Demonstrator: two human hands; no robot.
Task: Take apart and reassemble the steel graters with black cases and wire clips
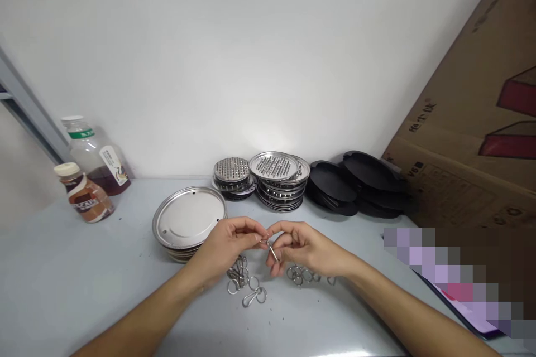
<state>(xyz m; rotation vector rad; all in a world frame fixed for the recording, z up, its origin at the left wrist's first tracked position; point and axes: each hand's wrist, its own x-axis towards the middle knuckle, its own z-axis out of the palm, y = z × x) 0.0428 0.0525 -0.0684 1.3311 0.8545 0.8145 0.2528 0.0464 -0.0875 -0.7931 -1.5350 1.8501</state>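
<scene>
My left hand (228, 242) pinches a small metal ring (263, 241) between thumb and fingertips. Facing it, my right hand (305, 246) holds a slim silver clip (273, 252), and the fingertips of both hands nearly meet at the ring. How ring and clip join is too small to tell. Below my left hand lies a heap of metal clips with rings (238, 274). A snap clip with rings (254, 295) rests nearer to me. Several loose key rings (297, 275) lie under my right hand, partly covered by it.
Behind my left hand stands a stack of round metal lids (190, 217). Round grater discs (274, 167) are piled by the wall, beside black round trays (333, 183). Two bottles (90, 198) stand left. A cardboard box (469, 139) and a blurred flat item (454, 284) are right.
</scene>
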